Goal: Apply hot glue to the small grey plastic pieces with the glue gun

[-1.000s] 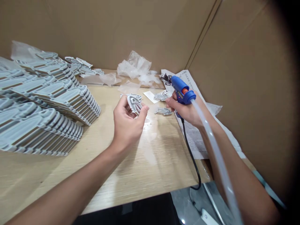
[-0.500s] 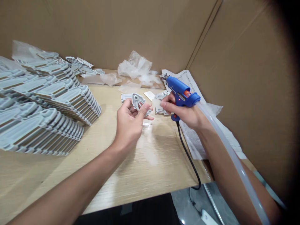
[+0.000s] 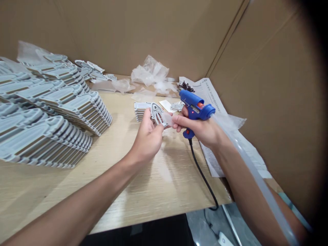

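Grey plastic piece [image 3: 156, 114], flat and cut through with openings, is held above the wooden table [image 3: 153, 184] in the head view, pinched at its near edge by the closed fingers of the left hand [image 3: 148, 136].

Blue glue gun [image 3: 195, 107] is gripped in the right hand [image 3: 202, 128], whose fingers are wrapped shut about the handle; its extended fingertips [image 3: 175, 119] are touching the right edge of the piece. A red light is shown on the gun body. A clear glue stick [image 3: 256, 177] is seen running back from the gun along the right forearm, and a black cord [image 3: 202, 174] is hung from the handle over the table edge.

Stacked grey parts [image 3: 56, 112] are laid in leaning rows well left of the left hand. A small grey stack [image 3: 140, 110] is set just beyond that hand. Crumpled clear wrap [image 3: 151, 73] and a printed sheet [image 3: 212, 92] are placed beyond and beside the right hand.

Handling note, as judged: the piece is best kept steady and level, fingers kept clear of the nozzle, and the cord kept slack.
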Demonstrator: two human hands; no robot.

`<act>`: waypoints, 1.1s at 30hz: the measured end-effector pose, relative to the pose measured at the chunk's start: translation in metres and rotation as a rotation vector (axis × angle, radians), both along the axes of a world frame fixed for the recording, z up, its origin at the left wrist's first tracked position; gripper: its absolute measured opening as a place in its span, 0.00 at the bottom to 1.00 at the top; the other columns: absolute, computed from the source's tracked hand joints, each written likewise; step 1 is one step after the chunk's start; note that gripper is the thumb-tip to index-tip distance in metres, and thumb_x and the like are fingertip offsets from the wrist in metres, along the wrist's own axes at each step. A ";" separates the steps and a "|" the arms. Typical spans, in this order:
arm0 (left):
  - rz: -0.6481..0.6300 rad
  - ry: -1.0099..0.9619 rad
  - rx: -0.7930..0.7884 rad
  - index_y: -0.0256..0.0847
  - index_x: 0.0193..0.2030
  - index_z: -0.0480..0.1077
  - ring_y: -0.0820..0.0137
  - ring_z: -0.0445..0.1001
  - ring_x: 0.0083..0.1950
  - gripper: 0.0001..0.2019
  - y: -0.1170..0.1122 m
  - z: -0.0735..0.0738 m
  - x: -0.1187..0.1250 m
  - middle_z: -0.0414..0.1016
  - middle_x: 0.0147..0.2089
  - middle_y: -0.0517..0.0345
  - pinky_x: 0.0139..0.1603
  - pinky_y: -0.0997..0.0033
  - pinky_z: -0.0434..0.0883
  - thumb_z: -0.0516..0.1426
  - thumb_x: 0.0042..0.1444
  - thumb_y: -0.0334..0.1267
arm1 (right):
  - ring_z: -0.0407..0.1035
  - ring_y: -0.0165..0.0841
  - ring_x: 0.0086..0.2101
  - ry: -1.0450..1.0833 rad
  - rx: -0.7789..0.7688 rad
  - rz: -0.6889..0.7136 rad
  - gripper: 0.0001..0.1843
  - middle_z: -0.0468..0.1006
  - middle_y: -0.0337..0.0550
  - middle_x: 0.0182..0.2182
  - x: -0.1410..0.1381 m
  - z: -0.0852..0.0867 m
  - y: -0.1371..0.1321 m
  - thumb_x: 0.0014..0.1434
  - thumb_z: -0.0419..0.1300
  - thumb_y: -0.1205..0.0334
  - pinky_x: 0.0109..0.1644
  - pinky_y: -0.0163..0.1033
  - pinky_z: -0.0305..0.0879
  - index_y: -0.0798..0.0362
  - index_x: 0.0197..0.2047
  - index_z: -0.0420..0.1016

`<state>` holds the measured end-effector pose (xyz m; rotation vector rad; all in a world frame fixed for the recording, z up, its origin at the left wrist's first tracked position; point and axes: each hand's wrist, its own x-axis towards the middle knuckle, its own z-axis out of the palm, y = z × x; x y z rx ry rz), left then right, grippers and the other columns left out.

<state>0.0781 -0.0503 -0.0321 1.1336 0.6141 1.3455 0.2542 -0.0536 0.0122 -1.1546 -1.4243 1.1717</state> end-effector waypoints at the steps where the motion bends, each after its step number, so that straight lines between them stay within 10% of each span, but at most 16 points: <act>1: 0.006 0.014 0.007 0.44 0.56 0.67 0.65 0.86 0.55 0.19 0.000 0.000 -0.001 0.84 0.54 0.53 0.65 0.58 0.82 0.58 0.61 0.22 | 0.77 0.35 0.32 0.019 -0.012 -0.012 0.29 0.80 0.38 0.28 0.000 0.002 -0.001 0.53 0.83 0.48 0.34 0.40 0.70 0.47 0.31 0.65; 16: 0.247 0.168 0.056 0.44 0.45 0.66 0.71 0.78 0.36 0.14 -0.002 0.005 -0.003 0.81 0.40 0.59 0.35 0.71 0.75 0.56 0.60 0.20 | 0.65 0.30 0.28 0.213 -0.086 -0.133 0.25 0.70 0.36 0.26 0.011 0.023 -0.003 0.46 0.82 0.64 0.27 0.38 0.58 0.48 0.29 0.67; 29: 0.247 0.374 0.148 0.44 0.47 0.72 0.65 0.79 0.40 0.01 -0.004 -0.002 -0.009 0.80 0.39 0.56 0.42 0.64 0.74 0.60 0.73 0.35 | 0.63 0.31 0.30 0.357 0.091 -0.358 0.28 0.70 0.37 0.32 0.042 0.023 0.014 0.42 0.80 0.66 0.29 0.39 0.56 0.46 0.31 0.63; 33: 0.218 0.434 0.222 0.45 0.48 0.79 0.64 0.79 0.43 0.12 -0.008 0.003 -0.012 0.84 0.44 0.54 0.44 0.64 0.73 0.58 0.78 0.47 | 0.61 0.32 0.30 0.333 0.079 -0.321 0.26 0.69 0.37 0.31 0.034 0.022 0.011 0.44 0.80 0.63 0.29 0.40 0.56 0.46 0.31 0.64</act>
